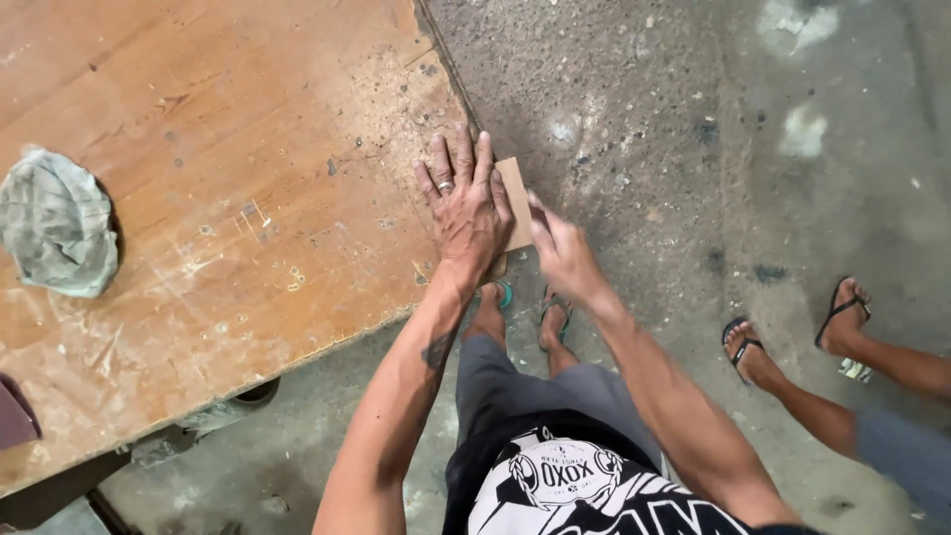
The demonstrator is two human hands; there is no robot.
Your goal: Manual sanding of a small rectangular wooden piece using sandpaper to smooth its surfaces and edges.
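Observation:
My left hand [466, 203], with a ring on one finger, lies flat with fingers spread on a small thin wooden piece [516, 198] at the right edge of the wooden table [228, 198]. The piece sticks out past the table edge. My right hand [558, 248] touches the piece's outer edge with its fingertips, fingers bent around it. My legs and sandalled feet show below the hands.
A crumpled grey-green rag [57, 223] lies on the table at the left. Sawdust is scattered near the table's right edge. Another person's feet in flip-flops [792, 332] stand on the concrete floor [693, 119] at the right.

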